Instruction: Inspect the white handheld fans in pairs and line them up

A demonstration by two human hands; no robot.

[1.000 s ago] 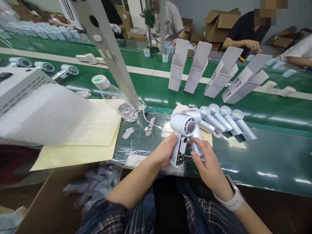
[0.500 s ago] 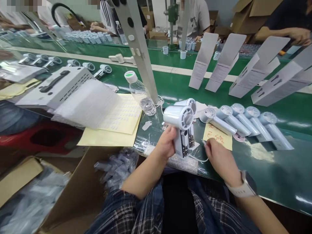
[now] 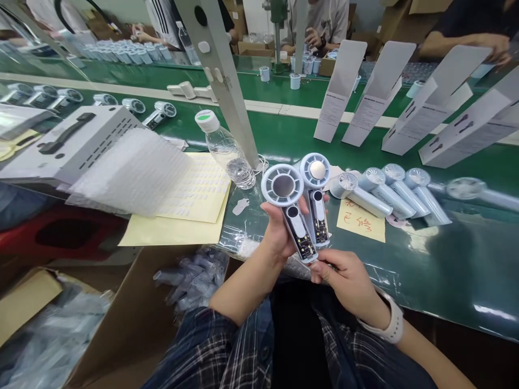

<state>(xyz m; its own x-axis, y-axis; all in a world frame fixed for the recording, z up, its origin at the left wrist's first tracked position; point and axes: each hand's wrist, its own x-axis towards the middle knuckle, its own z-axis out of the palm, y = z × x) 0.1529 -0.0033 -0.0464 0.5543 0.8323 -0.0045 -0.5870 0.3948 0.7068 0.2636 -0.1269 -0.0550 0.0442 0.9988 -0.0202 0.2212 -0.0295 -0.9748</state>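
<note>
Two handheld fans held upright above the near edge of a green conveyor bench.

At the far left a grey metal case [image 3: 77, 138] lies under a sheet of bubble wrap [image 3: 130, 170], beside yellow label sheets [image 3: 190, 208] and a tilted water bottle [image 3: 227, 154]. The left hand [image 3: 279, 232] is closed around the handles of two pale blue fans: the nearer fan [image 3: 290, 208] and the second fan [image 3: 316, 197] just behind it, both with round heads up and their open circuit boards facing the camera. The right hand [image 3: 344, 278], a watch on its wrist, pinches the bottom end of the nearer fan with its fingertips. To the right a row of finished fans [image 3: 389, 189] lies on the bench by a yellow note [image 3: 360, 221], with open white cartons [image 3: 365, 92] standing behind.
</note>
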